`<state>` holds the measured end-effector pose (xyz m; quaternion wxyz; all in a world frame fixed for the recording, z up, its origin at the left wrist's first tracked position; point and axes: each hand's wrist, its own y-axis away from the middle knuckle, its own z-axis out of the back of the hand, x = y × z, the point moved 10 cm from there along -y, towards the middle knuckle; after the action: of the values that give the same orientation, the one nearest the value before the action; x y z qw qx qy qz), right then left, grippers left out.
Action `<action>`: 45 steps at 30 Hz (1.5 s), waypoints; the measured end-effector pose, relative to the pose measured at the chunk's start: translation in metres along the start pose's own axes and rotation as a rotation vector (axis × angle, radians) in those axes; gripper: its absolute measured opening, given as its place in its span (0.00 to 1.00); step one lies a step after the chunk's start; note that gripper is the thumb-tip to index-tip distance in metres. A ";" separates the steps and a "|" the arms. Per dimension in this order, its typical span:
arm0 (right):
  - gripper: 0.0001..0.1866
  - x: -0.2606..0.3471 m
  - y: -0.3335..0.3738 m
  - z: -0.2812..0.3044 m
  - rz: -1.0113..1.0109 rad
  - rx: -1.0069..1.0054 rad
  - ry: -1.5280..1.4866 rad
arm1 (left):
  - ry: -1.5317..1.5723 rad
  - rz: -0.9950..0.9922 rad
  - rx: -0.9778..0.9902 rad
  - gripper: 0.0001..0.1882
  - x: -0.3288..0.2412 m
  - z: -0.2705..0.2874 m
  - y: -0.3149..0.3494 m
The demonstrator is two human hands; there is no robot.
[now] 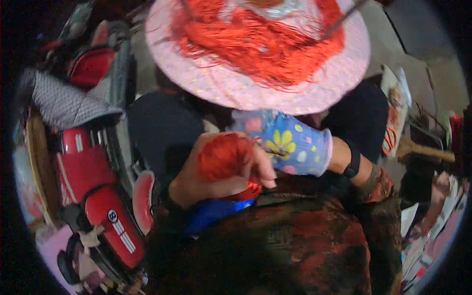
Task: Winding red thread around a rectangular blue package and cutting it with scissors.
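Note:
A ball of red yarn [222, 157] sits in my bare left hand [189, 183], whose fingers curl round it in front of my body. My right hand [282, 144], in a blue glove with flowers and dots and with a dark band at its wrist, is at the ball's far right side. Its fingertips are smeared by motion, so whether they hold a strand is unclear. Beyond both hands stands a round pink speckled surface [255, 98], with a loose mass of red yarn [260, 54] spread over it. Two thin dark rods rise there, one the right rod [341, 20].
Shiny blue material [219, 214] shows below my left hand. At left lie grey quilted cloth [64, 101] and red items with white stripes [118, 226]. To the right are orange-handled scissors [390, 141] and a wooden handle [427, 152]. My dark-clad knees flank the hands.

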<state>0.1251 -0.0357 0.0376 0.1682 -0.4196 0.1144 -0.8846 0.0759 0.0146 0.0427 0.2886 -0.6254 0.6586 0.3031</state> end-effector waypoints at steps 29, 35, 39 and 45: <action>0.12 0.053 -0.040 -0.020 -0.225 0.280 0.120 | -0.382 -0.225 -0.633 0.29 -0.105 0.086 0.140; 0.13 0.059 -0.039 -0.032 -0.243 0.336 -0.168 | -0.553 0.141 -0.347 0.24 -0.035 0.002 0.122; 0.10 0.053 -0.016 -0.029 -0.496 0.429 -0.209 | -1.131 0.171 -0.393 0.24 -0.056 0.006 0.162; 0.12 0.013 0.032 -0.049 -0.734 0.428 -0.606 | -1.222 0.428 -0.841 0.28 -0.028 0.006 0.226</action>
<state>0.0851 -0.0677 0.0051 -0.0451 -0.6255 -0.2775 -0.7278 -0.1479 0.0453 0.0691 0.2740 -0.2633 0.3184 0.8685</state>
